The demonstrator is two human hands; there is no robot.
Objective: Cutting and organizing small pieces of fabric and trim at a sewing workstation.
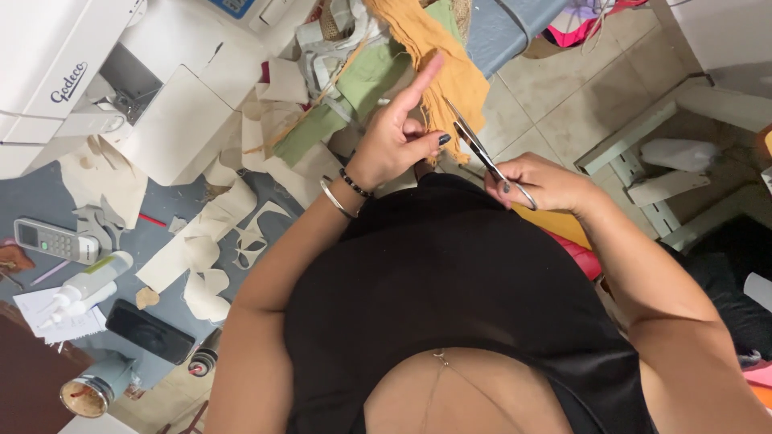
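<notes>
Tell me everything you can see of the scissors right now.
The scissors are slim and metal-looking, with dark blades and a thin silvery loop handle. The right hand grips the handle end, its fingers through or around the loops. The blades point up and away, slightly parted, their tips against the edge of the mustard-yellow cloth. The left hand holds that cloth beside the blades, index finger raised.

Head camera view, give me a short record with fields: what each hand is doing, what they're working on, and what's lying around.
left hand: left hand pinches mustard fabric, index finger raised
right hand: right hand grips scissors, blades open at the fabric's edge
surface: grey table
nearby: white sewing machine, beige fabric scraps, green fabric, remote control, glue bottle, black phone
worn: bracelets on left wrist
</notes>
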